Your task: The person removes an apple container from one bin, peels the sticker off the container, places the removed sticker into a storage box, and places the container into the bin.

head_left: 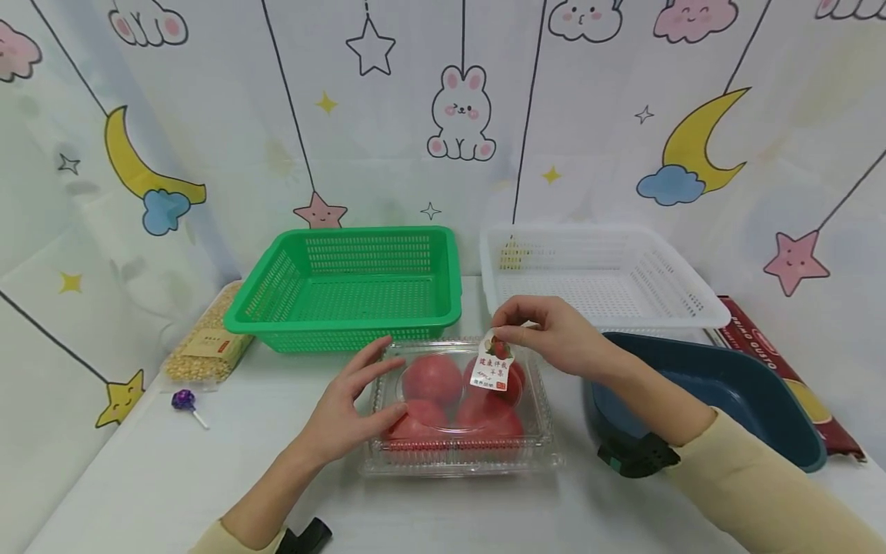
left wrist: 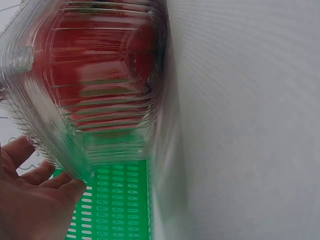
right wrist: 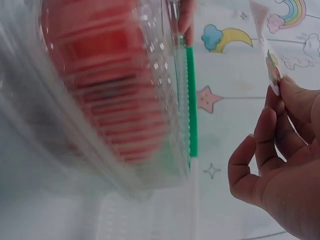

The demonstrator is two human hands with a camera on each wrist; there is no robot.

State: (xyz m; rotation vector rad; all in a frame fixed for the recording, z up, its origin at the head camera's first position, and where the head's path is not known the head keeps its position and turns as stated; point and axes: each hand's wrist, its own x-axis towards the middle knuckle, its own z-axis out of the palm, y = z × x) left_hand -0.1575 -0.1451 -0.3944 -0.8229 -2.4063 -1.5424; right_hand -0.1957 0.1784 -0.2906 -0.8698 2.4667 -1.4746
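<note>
The right hand [head_left: 554, 332] pinches a label [head_left: 493, 368] between its fingers; the left hand [head_left: 346, 415], fingers spread, touches a clear box [head_left: 460, 465] beside them, red fruit [head_left: 431, 381] inside.

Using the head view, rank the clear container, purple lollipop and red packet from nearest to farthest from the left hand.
1. Clear container: at the left hand's fingertips.
2. Purple lollipop: off left.
3. Red packet: far right.

tag [head_left: 490, 371]: fine print too sm. | red pkg [head_left: 778, 362]: part hid. by blue tub [head_left: 744, 404] | box [right wrist: 117, 97]: blurred, R-wrist
</note>
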